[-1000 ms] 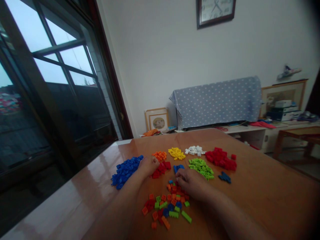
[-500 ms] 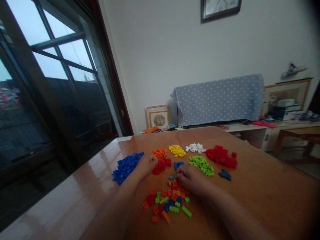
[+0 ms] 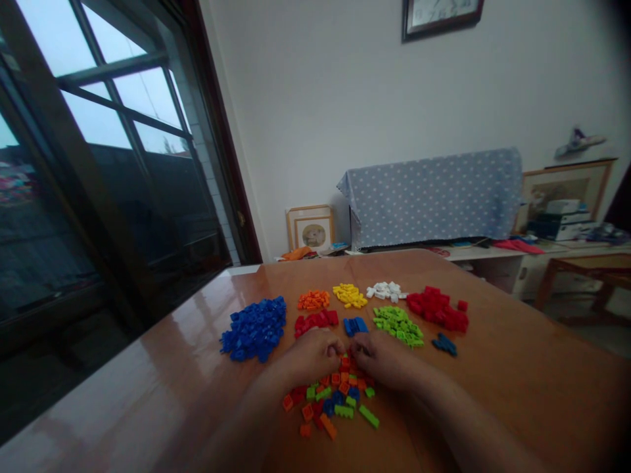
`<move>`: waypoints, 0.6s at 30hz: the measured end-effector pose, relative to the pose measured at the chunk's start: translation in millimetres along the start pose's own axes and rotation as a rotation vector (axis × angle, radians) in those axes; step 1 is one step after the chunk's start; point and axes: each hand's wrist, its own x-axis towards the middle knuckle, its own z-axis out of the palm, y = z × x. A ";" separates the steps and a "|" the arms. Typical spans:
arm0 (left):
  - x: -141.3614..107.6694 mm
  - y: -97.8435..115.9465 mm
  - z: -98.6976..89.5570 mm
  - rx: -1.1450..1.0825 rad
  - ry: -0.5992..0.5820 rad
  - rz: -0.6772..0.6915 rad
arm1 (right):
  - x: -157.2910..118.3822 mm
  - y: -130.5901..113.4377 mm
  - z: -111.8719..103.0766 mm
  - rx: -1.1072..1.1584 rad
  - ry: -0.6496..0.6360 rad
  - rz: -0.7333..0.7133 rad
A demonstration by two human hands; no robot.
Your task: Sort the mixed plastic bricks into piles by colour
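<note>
A mixed pile of toy building bricks (image 3: 344, 411), in orange, red, green and blue, lies on the near part of the table. Over its far edge my left hand (image 3: 315, 355) is closed, fingers curled toward the bricks. Close on its right, my right hand (image 3: 380, 355) is also closed, fingertips bent down at the pile. Whatever either hand pinches is hidden by the fingers. Just beyond them sit a small group of blue bricks (image 3: 355, 326) and a row of red bricks (image 3: 315, 320).
Sorted heaps ring the hands: blue bricks (image 3: 254, 328), orange bricks (image 3: 313, 300), yellow bricks (image 3: 350, 295), white bricks (image 3: 384, 291), green bricks (image 3: 398, 325) and red bricks (image 3: 438, 309). Dark blue pieces (image 3: 444, 344) lie at right on the wooden table (image 3: 513, 394).
My left hand has moved right and nearer, from between the blue and orange heaps to the mixed pile. My right hand has stayed almost in place, shifting slightly.
</note>
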 end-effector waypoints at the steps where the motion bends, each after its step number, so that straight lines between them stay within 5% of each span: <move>1: -0.6 0.4 1.2 0.016 0.006 0.007 | -0.7 -0.4 1.2 0.022 -0.019 -0.019; 6: -3.1 -3.4 5.0 0.093 0.026 0.038 | -1.7 -2.4 4.4 0.174 -0.111 -0.135; 12: -5.6 -17.4 0.8 0.126 0.062 -0.046 | 2.9 1.5 -8.9 0.064 0.067 0.081; 18: -11.2 -22.6 -7.3 0.240 0.178 -0.111 | 3.0 5.4 -6.5 -0.015 0.015 0.156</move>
